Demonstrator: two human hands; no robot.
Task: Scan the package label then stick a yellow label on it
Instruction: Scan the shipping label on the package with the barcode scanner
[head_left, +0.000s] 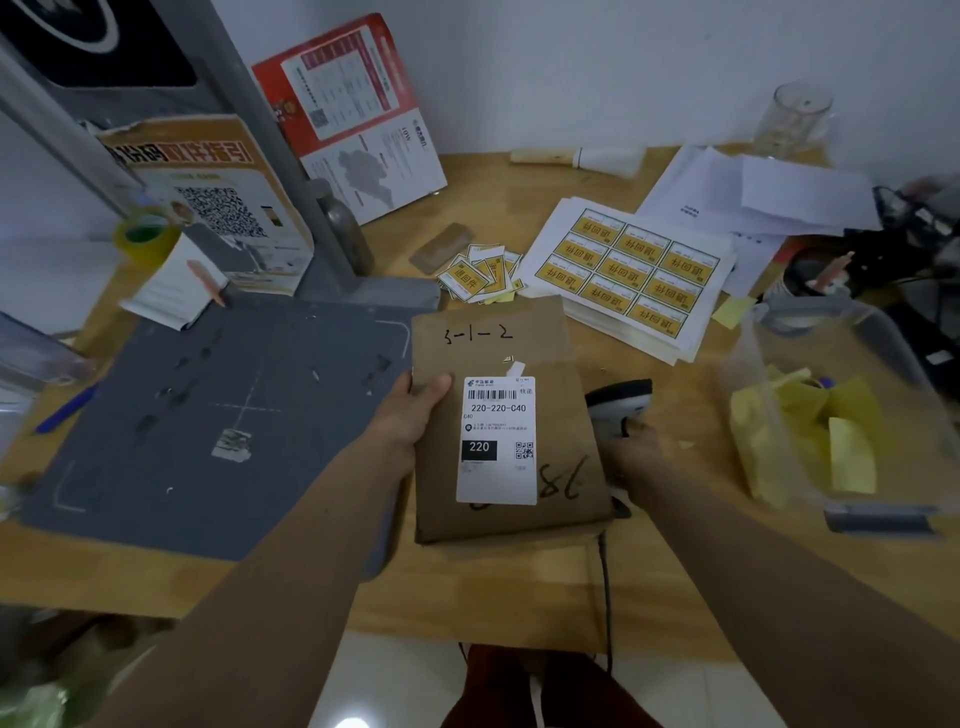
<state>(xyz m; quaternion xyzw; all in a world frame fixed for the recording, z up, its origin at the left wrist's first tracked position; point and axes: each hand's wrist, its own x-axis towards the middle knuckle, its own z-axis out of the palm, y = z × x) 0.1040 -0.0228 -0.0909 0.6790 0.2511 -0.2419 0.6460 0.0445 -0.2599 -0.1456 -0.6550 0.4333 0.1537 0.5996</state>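
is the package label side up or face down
Label side up: the white shipping label faces the camera on the brown package, held by the left hand.

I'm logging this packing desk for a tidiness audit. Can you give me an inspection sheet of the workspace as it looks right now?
Surface: wooden desk with grey mat.
Job's things: brown package with white shipping label; scanner; sheets of yellow labels; loose cut labels.
Clutter: papers, tape roll, clear bin of yellow scraps, glass jar.
Grippers: left hand holds the package edge; right hand grips the scanner.
Cables: scanner cord hangs off the front edge.
Surroundings: white wall, printed posters.
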